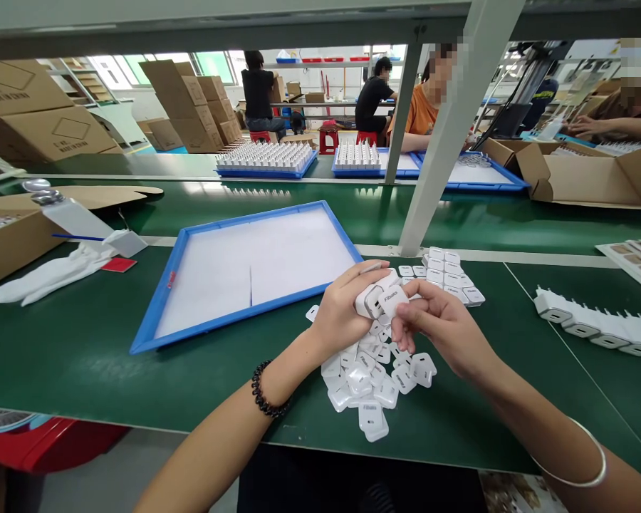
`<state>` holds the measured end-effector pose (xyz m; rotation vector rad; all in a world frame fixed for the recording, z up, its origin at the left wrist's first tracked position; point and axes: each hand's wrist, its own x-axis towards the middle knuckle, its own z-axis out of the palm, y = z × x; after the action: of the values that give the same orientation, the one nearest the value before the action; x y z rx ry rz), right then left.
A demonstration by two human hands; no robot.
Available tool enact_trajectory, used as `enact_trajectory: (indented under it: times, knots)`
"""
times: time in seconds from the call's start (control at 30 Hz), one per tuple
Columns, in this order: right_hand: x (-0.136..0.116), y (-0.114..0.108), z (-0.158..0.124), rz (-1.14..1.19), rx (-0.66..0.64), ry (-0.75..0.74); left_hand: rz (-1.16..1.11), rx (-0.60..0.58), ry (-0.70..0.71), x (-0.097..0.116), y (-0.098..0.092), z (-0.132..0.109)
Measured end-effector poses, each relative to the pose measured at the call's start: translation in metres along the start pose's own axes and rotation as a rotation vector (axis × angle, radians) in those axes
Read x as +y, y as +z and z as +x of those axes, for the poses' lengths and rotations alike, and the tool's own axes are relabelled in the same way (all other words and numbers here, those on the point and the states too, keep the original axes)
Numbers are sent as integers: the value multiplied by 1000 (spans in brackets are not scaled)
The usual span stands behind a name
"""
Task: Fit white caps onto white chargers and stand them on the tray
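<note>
Above a loose pile of white square covers point(371, 377), my left hand point(347, 306) is wrapped round a white charger body point(368, 302). Thumb and index finger of my right hand point(438, 317) pinch a white cover with dark lettering point(392, 301), which is held against the end of the charger body. Whether the two parts are joined cannot be seen. Behind my right hand, more covers are stacked in neat rows point(449, 274).
A blue-rimmed tray point(176, 267) lies behind my left hand. White gloves point(58, 271) and a small stand point(80, 217) are at the left. A row of chargers point(592, 324) is at the right. A slanted metal post point(432, 157) rises behind the table; people sit beyond it.
</note>
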<state>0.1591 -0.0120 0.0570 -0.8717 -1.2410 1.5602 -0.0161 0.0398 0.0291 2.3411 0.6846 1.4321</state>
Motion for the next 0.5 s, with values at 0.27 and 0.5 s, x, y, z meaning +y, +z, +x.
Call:
enact_trajectory:
  times: [0.27,0.5]
  knots:
    - [3,3,2,116,-9,136,52,-14,52,3,-1,1]
    - [3,1,1,121,3,148,72,-24,62,3,0,0]
